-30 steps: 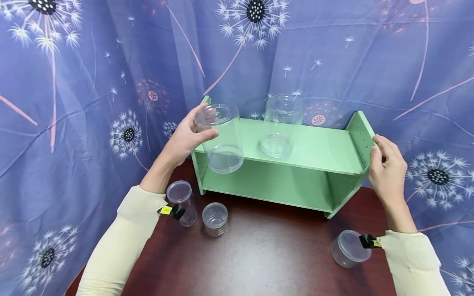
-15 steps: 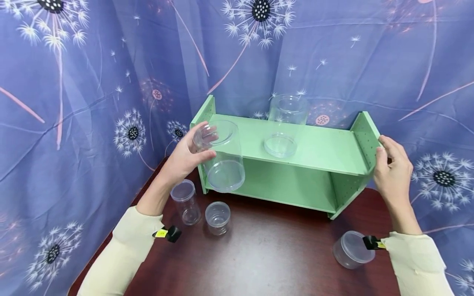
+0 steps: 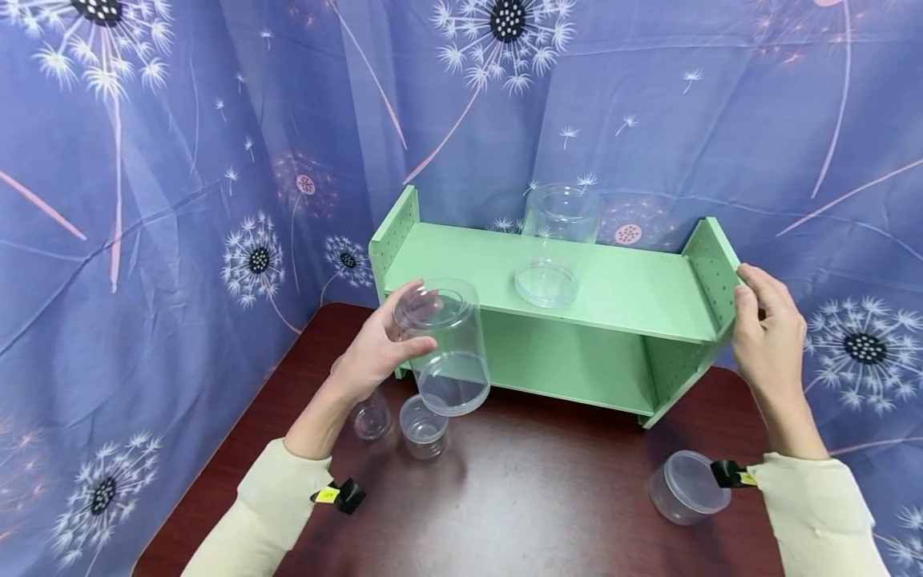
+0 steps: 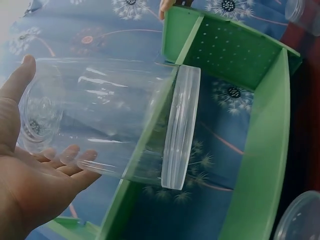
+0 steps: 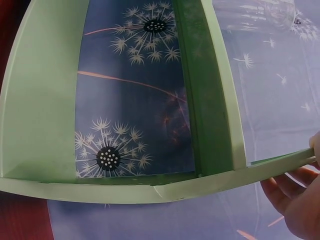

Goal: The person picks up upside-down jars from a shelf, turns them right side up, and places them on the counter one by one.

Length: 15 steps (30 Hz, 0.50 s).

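My left hand [image 3: 375,350] grips a large clear plastic jar [image 3: 450,353] near its upper end, thumb on one side and fingers round the other. The jar hangs upside down, its lid end low, in front of the left part of a green two-tier shelf [image 3: 634,288]. In the left wrist view, the jar's lid [image 4: 181,127] faces the shelf. My right hand [image 3: 770,353] holds the top of the shelf's right side panel [image 5: 200,182], fingers behind the edge. On the upper tier stands another large clear jar [image 3: 555,248].
On the dark red table [image 3: 519,497], a small clear jar [image 3: 424,429] stands below the held jar. A slim clear jar [image 3: 372,418] is partly behind my left hand. A squat lidded jar [image 3: 688,487] sits at right. Dandelion-print cloth [image 3: 288,120] hangs behind.
My left hand has brought the large jar down from the upper tier's height, forward of the shelf and toward the table. My right hand stays on the side panel.
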Each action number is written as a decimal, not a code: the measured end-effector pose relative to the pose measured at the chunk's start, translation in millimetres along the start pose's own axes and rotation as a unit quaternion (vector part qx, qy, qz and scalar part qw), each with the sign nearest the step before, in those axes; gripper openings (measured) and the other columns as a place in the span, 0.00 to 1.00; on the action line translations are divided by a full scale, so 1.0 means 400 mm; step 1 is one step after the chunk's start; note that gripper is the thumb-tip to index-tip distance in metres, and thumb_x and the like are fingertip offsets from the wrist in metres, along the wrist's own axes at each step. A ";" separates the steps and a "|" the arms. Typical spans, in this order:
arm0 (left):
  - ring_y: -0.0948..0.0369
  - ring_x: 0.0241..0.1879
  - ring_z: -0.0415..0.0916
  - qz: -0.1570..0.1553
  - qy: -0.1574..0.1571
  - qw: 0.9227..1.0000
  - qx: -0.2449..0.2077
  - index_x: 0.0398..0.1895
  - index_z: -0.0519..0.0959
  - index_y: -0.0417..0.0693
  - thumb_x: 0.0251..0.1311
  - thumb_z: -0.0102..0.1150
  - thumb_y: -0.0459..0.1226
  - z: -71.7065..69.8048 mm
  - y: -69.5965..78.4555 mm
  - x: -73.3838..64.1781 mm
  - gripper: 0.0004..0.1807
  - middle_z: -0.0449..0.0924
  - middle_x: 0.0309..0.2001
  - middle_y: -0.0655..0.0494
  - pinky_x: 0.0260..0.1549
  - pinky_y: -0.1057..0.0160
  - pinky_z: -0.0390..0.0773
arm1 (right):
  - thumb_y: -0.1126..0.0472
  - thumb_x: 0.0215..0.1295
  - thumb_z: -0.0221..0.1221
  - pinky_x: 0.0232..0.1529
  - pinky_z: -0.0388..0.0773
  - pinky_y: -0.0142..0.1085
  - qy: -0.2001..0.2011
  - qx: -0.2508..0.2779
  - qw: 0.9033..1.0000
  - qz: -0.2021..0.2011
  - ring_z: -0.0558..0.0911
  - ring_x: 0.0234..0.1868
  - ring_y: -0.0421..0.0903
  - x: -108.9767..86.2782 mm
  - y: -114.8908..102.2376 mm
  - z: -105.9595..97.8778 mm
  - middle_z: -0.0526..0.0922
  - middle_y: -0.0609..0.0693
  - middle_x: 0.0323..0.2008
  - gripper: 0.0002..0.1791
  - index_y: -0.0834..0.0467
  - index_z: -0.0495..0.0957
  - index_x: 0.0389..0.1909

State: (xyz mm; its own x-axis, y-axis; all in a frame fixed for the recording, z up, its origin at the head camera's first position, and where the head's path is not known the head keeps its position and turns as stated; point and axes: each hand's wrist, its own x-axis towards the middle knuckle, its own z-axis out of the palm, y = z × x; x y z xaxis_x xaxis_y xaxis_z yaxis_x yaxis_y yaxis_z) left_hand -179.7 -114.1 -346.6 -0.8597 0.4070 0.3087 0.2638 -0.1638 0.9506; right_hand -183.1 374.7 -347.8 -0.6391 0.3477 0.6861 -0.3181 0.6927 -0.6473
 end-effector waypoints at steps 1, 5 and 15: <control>0.43 0.74 0.62 -0.003 0.001 1.000 -0.003 0.82 0.48 0.37 0.49 0.80 0.53 0.005 -0.006 -0.003 0.66 0.62 0.76 0.38 0.54 0.66 0.81 | 0.61 0.78 0.54 0.54 0.69 0.19 -0.002 -0.001 1.000 0.001 0.74 0.58 0.27 0.000 0.001 -0.001 0.80 0.55 0.65 0.19 0.58 0.82 0.64; 0.43 0.74 0.61 -0.008 -0.004 1.000 -0.010 0.82 0.48 0.37 0.50 0.79 0.54 0.024 -0.030 -0.015 0.66 0.62 0.76 0.39 0.55 0.65 0.81 | 0.60 0.79 0.53 0.52 0.69 0.19 -0.011 -0.005 1.000 0.010 0.74 0.56 0.27 0.002 0.001 -0.003 0.79 0.54 0.65 0.19 0.57 0.81 0.65; 0.44 0.74 0.62 -0.022 0.001 0.999 -0.043 0.80 0.51 0.36 0.56 0.78 0.43 0.067 -0.097 -0.036 0.57 0.62 0.75 0.36 0.63 0.63 0.75 | 0.58 0.78 0.54 0.46 0.69 0.20 -0.008 0.001 0.999 0.035 0.76 0.47 0.29 0.002 -0.002 -0.009 0.82 0.48 0.61 0.20 0.55 0.81 0.65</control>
State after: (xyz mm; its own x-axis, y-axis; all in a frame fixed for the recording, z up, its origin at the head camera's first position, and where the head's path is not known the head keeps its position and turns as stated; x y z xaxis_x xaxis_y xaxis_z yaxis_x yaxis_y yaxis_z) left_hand -165.7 -89.7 -387.0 -0.8704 0.4135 0.2673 0.1878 -0.2230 0.9566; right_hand -181.0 376.8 -345.7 -0.6717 0.3851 0.6328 -0.2725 0.6659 -0.6945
